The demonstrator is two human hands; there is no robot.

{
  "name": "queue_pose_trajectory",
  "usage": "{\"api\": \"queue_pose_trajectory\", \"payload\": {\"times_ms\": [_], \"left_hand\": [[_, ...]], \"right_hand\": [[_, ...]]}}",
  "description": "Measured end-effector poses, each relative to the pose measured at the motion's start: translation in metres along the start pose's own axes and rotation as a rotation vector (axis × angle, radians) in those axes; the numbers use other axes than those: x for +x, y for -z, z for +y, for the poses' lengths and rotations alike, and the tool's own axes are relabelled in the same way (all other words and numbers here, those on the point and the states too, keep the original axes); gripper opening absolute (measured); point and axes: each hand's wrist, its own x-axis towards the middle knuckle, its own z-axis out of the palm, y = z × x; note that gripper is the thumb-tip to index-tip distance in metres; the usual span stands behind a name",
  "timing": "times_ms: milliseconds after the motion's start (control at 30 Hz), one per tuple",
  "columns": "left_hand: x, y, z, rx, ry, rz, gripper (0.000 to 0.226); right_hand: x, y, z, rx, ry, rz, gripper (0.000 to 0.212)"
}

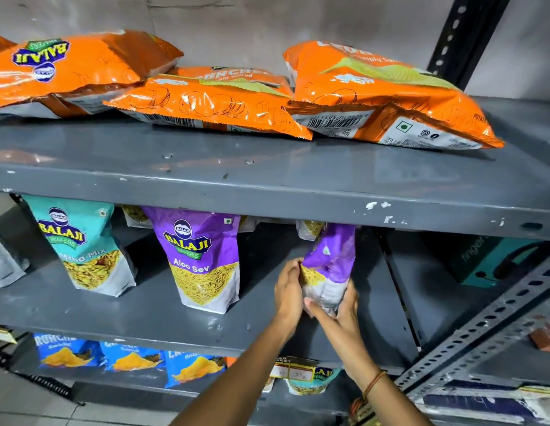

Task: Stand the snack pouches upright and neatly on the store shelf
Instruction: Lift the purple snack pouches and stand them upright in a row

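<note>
On the middle grey shelf (163,315) a purple Aloo Sev pouch (203,256) stands upright, facing front. A teal Mitha Mix pouch (83,244) stands to its left. Further right, both my hands hold a second purple pouch (330,256), blurred and turned sideways, its base just above the shelf. My left hand (288,287) grips its left edge. My right hand (338,312) cups its bottom right corner. More pouches sit behind, mostly hidden under the shelf above.
Orange chip bags (212,99) lie flat on the upper shelf (267,192). Blue snack bags (129,358) fill the lower shelf. A teal box (488,259) sits right of the divider, beside a perforated metal upright (488,327). A grey pouch (3,265) stands at far left.
</note>
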Motion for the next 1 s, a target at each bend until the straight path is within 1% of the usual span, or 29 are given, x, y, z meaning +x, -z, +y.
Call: {"api": "queue_pose_trajectory", "payload": {"times_ms": [100, 133, 233, 267, 400, 500, 567, 600, 667, 700, 733, 800, 867, 900, 1000], "left_hand": [[-0.031, 0.006, -0.014, -0.006, -0.126, 0.089, 0.031], [-0.038, 0.004, -0.017, -0.008, -0.153, 0.112, 0.031], [-0.06, -0.006, -0.03, -0.027, -0.168, 0.136, 0.028], [-0.067, -0.009, -0.033, -0.026, -0.17, 0.134, 0.027], [-0.075, -0.008, -0.039, 0.012, -0.241, 0.094, 0.026], [-0.057, 0.007, -0.032, 0.092, -0.322, 0.129, 0.031], [-0.037, 0.02, -0.022, 0.102, -0.316, 0.135, 0.042], [-0.026, 0.026, -0.016, 0.104, -0.292, 0.091, 0.054], [-0.007, 0.034, -0.011, 0.131, -0.186, -0.075, 0.081], [-0.001, 0.037, -0.011, 0.164, -0.128, -0.165, 0.087], [0.002, 0.039, -0.012, 0.201, -0.093, -0.232, 0.085], [0.006, 0.042, -0.015, 0.211, -0.087, -0.258, 0.067], [0.008, 0.042, -0.016, 0.094, -0.119, -0.233, 0.049], [0.009, 0.041, -0.016, 0.026, -0.149, -0.216, 0.042], [0.01, 0.037, -0.011, -0.12, -0.215, -0.088, 0.024]], "right_hand": [[0.002, -0.005, -0.003, 0.081, -0.013, -0.099, 0.077], [0.003, -0.004, -0.001, 0.072, -0.02, -0.084, 0.076], [0.007, -0.001, 0.003, -0.062, -0.062, 0.021, 0.094], [0.008, 0.002, 0.005, -0.053, -0.066, 0.027, 0.094], [0.018, 0.021, 0.01, 0.057, -0.056, -0.048, 0.073], [0.03, 0.038, 0.011, 0.095, -0.092, -0.154, 0.071], [0.037, 0.047, 0.013, 0.087, -0.105, -0.187, 0.071], [0.04, 0.05, 0.013, 0.069, -0.108, -0.18, 0.07], [0.045, 0.057, 0.015, 0.031, -0.118, -0.163, 0.062], [0.047, 0.06, 0.014, 0.033, -0.123, -0.172, 0.057], [0.048, 0.062, 0.013, 0.053, -0.129, -0.19, 0.053], [0.05, 0.067, 0.008, 0.165, -0.175, -0.191, 0.047], [0.053, 0.07, 0.005, 0.3, -0.246, -0.118, 0.036], [0.054, 0.071, 0.004, 0.326, -0.258, -0.072, 0.031], [0.058, 0.067, 0.003, 0.233, -0.171, 0.001, 0.023]]}}
